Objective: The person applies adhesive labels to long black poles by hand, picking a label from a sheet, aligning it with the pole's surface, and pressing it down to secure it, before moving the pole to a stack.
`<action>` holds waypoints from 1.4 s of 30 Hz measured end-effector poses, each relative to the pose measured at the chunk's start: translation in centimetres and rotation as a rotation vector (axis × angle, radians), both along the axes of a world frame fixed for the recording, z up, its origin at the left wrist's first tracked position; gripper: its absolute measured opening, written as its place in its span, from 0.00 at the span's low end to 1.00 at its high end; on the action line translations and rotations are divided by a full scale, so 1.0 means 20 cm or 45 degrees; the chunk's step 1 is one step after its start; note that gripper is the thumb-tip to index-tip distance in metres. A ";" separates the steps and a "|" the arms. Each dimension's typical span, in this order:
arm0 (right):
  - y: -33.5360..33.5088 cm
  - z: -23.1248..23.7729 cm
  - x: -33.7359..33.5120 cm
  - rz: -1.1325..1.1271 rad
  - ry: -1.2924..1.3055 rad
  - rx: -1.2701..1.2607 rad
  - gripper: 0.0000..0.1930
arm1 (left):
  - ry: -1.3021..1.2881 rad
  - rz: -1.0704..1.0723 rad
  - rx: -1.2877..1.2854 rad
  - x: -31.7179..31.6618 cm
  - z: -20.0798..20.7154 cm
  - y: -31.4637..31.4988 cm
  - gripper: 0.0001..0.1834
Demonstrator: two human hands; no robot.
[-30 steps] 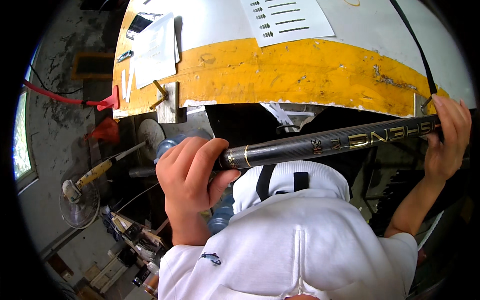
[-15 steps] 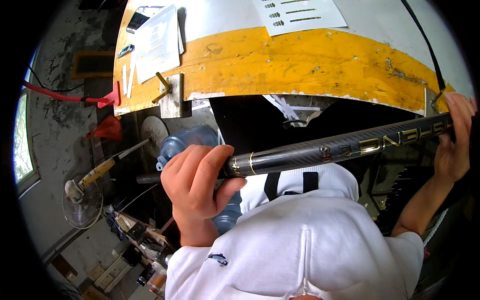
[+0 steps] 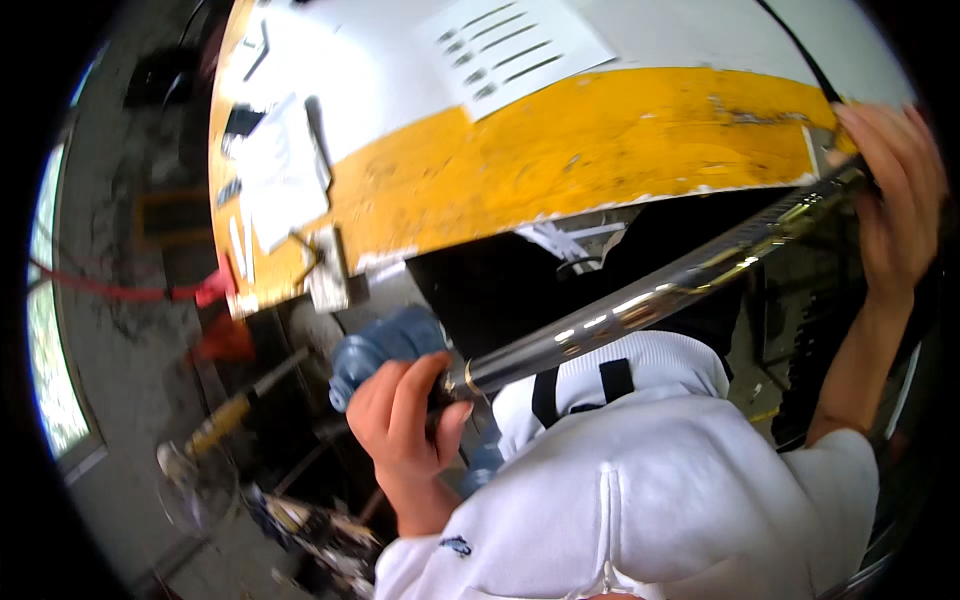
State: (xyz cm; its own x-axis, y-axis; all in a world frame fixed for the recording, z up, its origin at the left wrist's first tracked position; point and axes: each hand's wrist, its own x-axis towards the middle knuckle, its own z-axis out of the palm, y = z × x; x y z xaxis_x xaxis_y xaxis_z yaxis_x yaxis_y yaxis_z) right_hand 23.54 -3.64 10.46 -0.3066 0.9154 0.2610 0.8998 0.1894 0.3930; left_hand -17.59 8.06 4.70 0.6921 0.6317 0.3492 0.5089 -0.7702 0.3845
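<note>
A thick, dark glossy fishing rod with gold lettering and a thin gold ring slants across in front of my body, its right end higher in the picture. My left hand is wrapped round the rod's left part, just beside the gold ring. At the other end, by the table's front edge, my right hand grips the rod with its fingers over the top. Motion blurs the lettering. The rod's far right end is hidden in that hand.
Ahead is a table with a yellow front edge and a printed sheet. More papers lie at its left, near a clamped block. A blue water bottle stands below; a fan is at lower left.
My right hand has risen, tilting the rod more steeply. The lettering has turned and blurred. My left hand still holds the rod, slightly lower in view. The whole view has shifted and rotated.
</note>
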 end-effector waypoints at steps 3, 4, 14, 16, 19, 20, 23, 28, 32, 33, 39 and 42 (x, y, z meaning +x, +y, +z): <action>0.03 0.01 -0.01 -0.038 0.056 0.070 0.18 | -0.002 0.013 -0.107 -0.02 -0.02 -0.03 0.20; 0.03 0.00 -0.01 -0.022 0.094 0.107 0.18 | 0.053 0.023 -0.147 -0.02 -0.01 -0.04 0.20; 0.42 -0.24 -0.07 0.595 0.447 1.198 0.11 | 0.023 0.031 -0.144 -0.02 -0.06 -0.04 0.19; 0.62 -0.33 0.06 0.999 0.597 1.638 0.11 | 0.010 0.001 -0.149 0.01 -0.06 -0.03 0.19; 0.36 -0.13 -0.04 0.626 0.191 1.153 0.10 | -0.003 0.069 -0.166 -0.02 -0.08 -0.07 0.18; 0.24 -0.11 -0.02 0.439 0.126 0.902 0.10 | -0.012 0.042 -0.170 -0.01 -0.07 -0.06 0.18; 0.24 -0.14 0.02 0.496 0.254 0.885 0.10 | -0.007 0.019 -0.172 0.01 -0.06 -0.06 0.18; 0.36 -0.19 -0.05 0.602 0.349 1.143 0.10 | -0.002 0.026 -0.174 -0.01 -0.09 -0.06 0.16; 0.21 -0.11 -0.11 0.280 0.365 0.857 0.09 | -0.004 0.009 -0.197 0.00 -0.09 -0.06 0.16; 0.27 -0.15 -0.10 0.478 0.539 1.059 0.09 | -0.007 -0.008 -0.198 0.01 -0.09 -0.05 0.16; 0.26 -0.12 -0.13 0.510 0.505 1.025 0.09 | 0.020 0.004 -0.202 0.02 -0.08 -0.06 0.17; 0.49 -0.29 -0.18 0.927 1.083 1.434 0.09 | 0.010 -0.009 -0.207 0.01 -0.10 -0.05 0.17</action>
